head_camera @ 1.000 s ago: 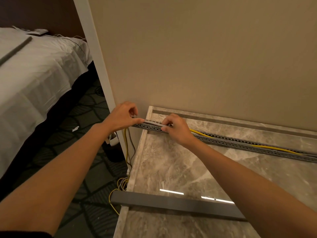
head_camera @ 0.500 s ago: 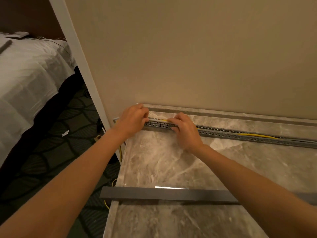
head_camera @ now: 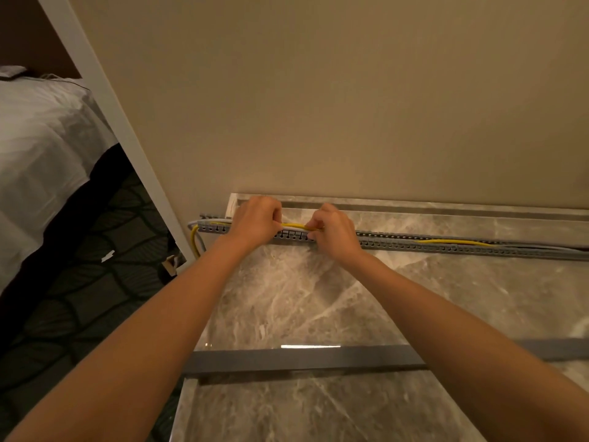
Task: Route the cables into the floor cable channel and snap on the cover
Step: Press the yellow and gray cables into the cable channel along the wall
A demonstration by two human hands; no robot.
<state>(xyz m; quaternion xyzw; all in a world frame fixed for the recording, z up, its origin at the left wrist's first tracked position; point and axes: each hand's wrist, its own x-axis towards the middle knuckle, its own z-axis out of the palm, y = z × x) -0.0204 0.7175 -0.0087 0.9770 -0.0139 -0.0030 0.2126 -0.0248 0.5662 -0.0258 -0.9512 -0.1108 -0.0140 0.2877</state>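
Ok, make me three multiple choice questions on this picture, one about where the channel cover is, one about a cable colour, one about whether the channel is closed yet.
1. Where is the grey cover strip?
A. Snapped onto the channel
B. Lying on the marble floor, nearer the camera than the channel
C. On the bed

2. What colour is the cable stretched between the left hand and the right hand?
A. Yellow
B. Red
C. Blue

3. What state is the slotted cable channel in?
A. Covered end to end
B. Open on top, cables showing
C. Lifted off the floor

Answers:
1 B: the strip lies flat under both forearms, apart from the channel.
2 A: a yellow run shows between the two hands.
3 B: yellow cable is visible inside, with no cover on it.
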